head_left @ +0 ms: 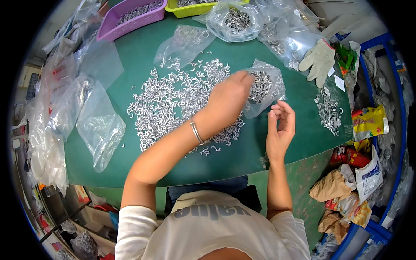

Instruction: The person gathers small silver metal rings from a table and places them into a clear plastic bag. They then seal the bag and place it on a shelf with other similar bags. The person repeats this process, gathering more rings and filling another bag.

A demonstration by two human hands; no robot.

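A wide heap of small curved silvery metal pieces (173, 99) is spread over the green table (208, 167). My left hand (229, 97), with a metal bangle (196, 130) on its wrist, reaches across the heap. Its fingers are closed together beside a clear plastic bag (276, 82) partly filled with similar metal pieces (260, 86). Whatever those fingers hold is hidden. Just below the bag, my right hand (281, 128) is turned palm up, its thumb apart from loosely bent fingers, and nothing shows in it.
Purple (130, 17) and yellow-green (190, 9) bins of metal parts stand at the far edge, next to a filled bag (236, 21). Clear bags (102, 134) lie left. A smaller pile (329, 110) and a pale glove (318, 63) lie right, near a blue rack (392, 56).
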